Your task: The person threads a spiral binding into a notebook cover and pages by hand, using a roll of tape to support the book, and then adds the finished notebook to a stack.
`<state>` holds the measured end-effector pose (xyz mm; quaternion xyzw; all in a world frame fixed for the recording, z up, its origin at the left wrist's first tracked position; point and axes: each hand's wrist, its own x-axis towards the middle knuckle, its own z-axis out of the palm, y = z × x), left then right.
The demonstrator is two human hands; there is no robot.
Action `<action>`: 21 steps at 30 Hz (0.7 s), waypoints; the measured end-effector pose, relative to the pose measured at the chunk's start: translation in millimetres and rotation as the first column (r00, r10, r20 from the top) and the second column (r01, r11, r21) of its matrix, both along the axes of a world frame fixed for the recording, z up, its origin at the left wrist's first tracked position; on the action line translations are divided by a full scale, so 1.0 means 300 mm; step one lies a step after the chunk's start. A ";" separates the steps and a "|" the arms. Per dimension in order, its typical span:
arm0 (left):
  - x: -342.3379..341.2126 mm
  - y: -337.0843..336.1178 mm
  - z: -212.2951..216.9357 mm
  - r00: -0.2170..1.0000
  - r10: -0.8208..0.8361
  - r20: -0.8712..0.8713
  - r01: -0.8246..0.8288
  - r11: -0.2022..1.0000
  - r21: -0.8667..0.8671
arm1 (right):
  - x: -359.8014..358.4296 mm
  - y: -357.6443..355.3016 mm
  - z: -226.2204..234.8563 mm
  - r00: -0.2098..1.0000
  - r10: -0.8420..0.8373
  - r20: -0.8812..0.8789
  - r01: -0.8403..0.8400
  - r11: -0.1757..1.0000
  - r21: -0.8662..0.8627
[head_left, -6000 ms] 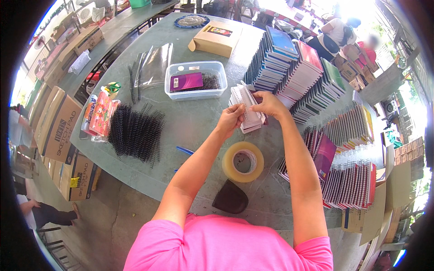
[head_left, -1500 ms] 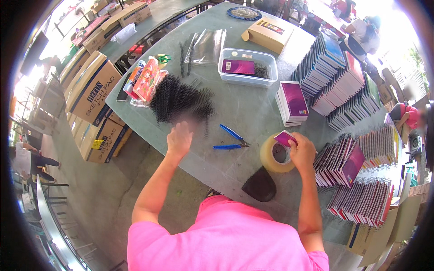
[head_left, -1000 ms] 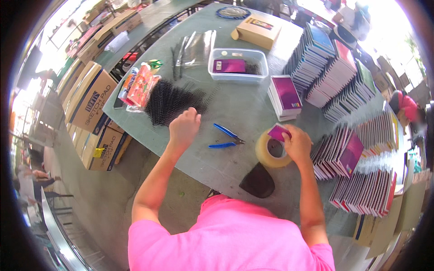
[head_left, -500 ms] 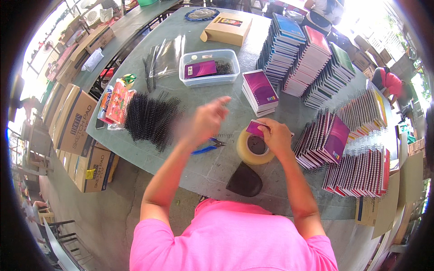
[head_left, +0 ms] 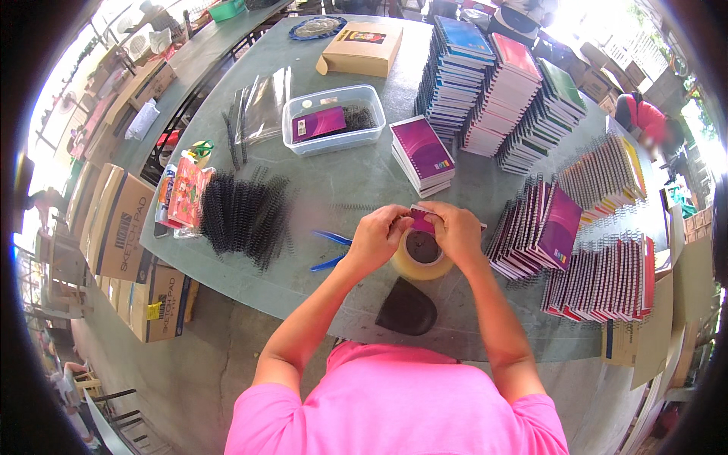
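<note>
A small purple notebook point(head_left: 422, 220) is held over a roll of clear tape point(head_left: 413, 267), tilted up, with my right hand point(head_left: 456, 231) closed on its right side. My left hand point(head_left: 378, 241) pinches at the notebook's left edge; whatever lies between those fingertips is hidden. Beside my left hand, pliers point(head_left: 332, 250) with blue handles rest on the table, their jaws covered by the hand. One loose black spiral coil point(head_left: 353, 206) lies just beyond it. A heap of black spiral coils point(head_left: 244, 216) sits farther left. The dark, rounded block point(head_left: 407, 306) is nearest my body.
Purple notebooks point(head_left: 422, 155) are stacked ahead, beside a clear plastic tub point(head_left: 334, 140). Tall notebook stacks point(head_left: 455, 83) stand at the far right. Rows of coil-bound purple notebooks point(head_left: 535, 224) and red notebooks point(head_left: 599, 280) line the right side. A cardboard box point(head_left: 362, 47) lies at the back.
My left hand has come right and nearer, from above the pliers to the notebook's edge. My right hand still holds the notebook over the tape. The whole view has shifted slightly.
</note>
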<state>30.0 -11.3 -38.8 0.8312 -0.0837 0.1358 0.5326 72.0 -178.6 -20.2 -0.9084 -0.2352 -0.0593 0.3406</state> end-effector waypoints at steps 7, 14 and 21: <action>0.024 -0.005 -0.013 0.973 0.112 0.203 -0.154 0.967 0.201 | -0.009 0.001 -0.005 0.999 0.035 -0.026 -0.034 0.997 0.068; 0.053 0.038 0.000 0.989 -0.015 -0.146 0.007 0.998 -0.055 | -0.021 0.005 0.024 0.993 0.116 0.021 -0.116 0.993 0.005; 0.068 0.056 0.098 0.891 -0.130 -0.436 0.145 0.989 0.001 | 0.001 -0.008 -0.012 0.990 0.120 0.077 -0.116 0.991 -0.059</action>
